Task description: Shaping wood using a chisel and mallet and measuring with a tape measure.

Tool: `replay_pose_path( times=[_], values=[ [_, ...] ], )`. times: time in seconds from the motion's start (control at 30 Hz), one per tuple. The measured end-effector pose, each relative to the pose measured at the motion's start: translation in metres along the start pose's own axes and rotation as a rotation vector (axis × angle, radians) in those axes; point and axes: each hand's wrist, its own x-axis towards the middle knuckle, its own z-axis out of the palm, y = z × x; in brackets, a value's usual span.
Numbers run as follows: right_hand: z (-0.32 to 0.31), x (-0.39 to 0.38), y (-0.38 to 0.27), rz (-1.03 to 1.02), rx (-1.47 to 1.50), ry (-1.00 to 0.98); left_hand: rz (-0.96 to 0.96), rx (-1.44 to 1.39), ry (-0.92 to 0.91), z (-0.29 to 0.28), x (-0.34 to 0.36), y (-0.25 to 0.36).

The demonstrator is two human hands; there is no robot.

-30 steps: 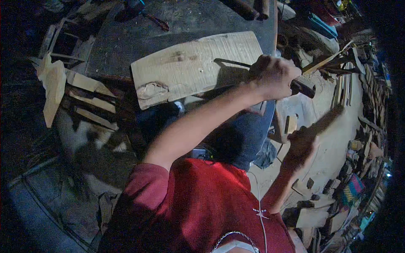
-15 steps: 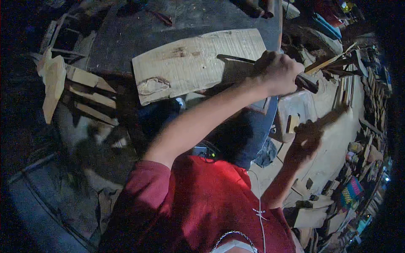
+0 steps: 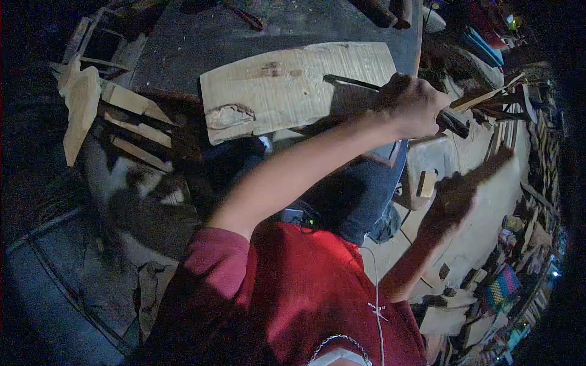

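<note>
A pale wooden board (image 3: 287,91) with a knot at its left end lies on the dark bench top. My left hand (image 3: 415,105) is closed round a long chisel (image 3: 351,82). Its narrow dark blade points left over the board, and its thick handle end sticks out to the right of my fist. Whether the tip touches the wood I cannot tell. Lower right, apart from the board, my right hand (image 3: 455,198) is closed on a dark wooden stick (image 3: 494,163) slanting up to the right. That hand is shadowed and somewhat blurred.
Cut wood pieces (image 3: 135,128) are stacked left of the bench, beside a pointed slab (image 3: 82,113). A pale stool (image 3: 430,158) with a small wood block (image 3: 427,183) stands near my right arm. Scrap wood (image 3: 448,320) piles up along the right. Dark rounded pieces (image 3: 387,12) lie at the far edge.
The whole view has shifted, so board, bench and hands sit slightly farther right. My left hand keeps its hold on the chisel. My right hand has turned a little and looks darker.
</note>
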Motion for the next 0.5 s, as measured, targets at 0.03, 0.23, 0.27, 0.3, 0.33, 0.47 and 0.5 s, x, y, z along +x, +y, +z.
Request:
replay_pose_path(
  times=[0.03, 0.23, 0.27, 0.3, 0.33, 0.47, 0.5],
  values=[
    [0.018, -0.006, -0.007, 0.094, 0.208, 0.147, 0.000, -0.004, -0.002, 0.002, -0.002, -0.001],
    [-0.005, 0.008, -0.002, 0.177, 0.062, -0.127, -0.054, -0.043, 0.108, -0.004, 0.001, 0.000],
    [0.004, 0.001, -0.001, 0.016, 0.135, -0.036, -0.061, -0.044, 0.111, -0.002, 0.000, -0.001],
    [0.017, -0.003, -0.001, 0.071, 0.280, 0.056, -0.048, -0.045, 0.075, -0.002, 0.001, -0.003],
    [0.009, -0.004, 0.003, 0.066, 0.281, 0.059, -0.036, -0.046, 0.039, -0.003, 0.003, -0.004],
    [-0.006, -0.009, 0.001, 0.401, -0.158, -0.093, -0.037, -0.055, 0.079, -0.001, 0.002, -0.007],
    [-0.009, -0.006, 0.000, 0.353, -0.047, -0.090, 0.000, -0.072, 0.112, 0.000, 0.002, -0.007]
  ],
)
